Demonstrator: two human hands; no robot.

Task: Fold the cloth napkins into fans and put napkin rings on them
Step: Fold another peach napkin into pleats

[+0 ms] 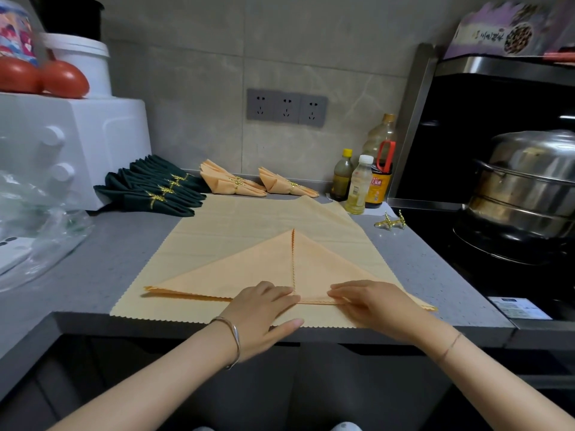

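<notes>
- Folding is at the triangle stage: the folded napkin [242,275] lies on a second, flat napkin [249,213] near the front edge of the counter [109,253]. Its two flaps meet along a scalloped centre seam [292,259].
- Your left hand [264,309] rests flat on the base just left of that seam, fingers straight and spread, thumb out over the lower cloth. Keep that weight on, because it likely stops the flaps from sliding apart.
- Your right hand [370,303] pinches the base edge just right of the seam between thumb and fingertips. Take only the folded layers; the flat napkin beneath is the same colour and would be easy to catch by mistake.
- Make each pleat by drawing the pinched edge over in a narrow, even strip, then running your fingers outward to set the crease.
- Watch the seam as you go. If the scalloped edges drift apart, square them before pressing.
- Two loose napkin rings [390,222] wait by the right back corner of the cloth, well apart from your hands, so hold the pleats gathered with one hand when you reach for one.
- Use the finished fans [233,183] at the back wall as your pattern for pleat width.
</notes>
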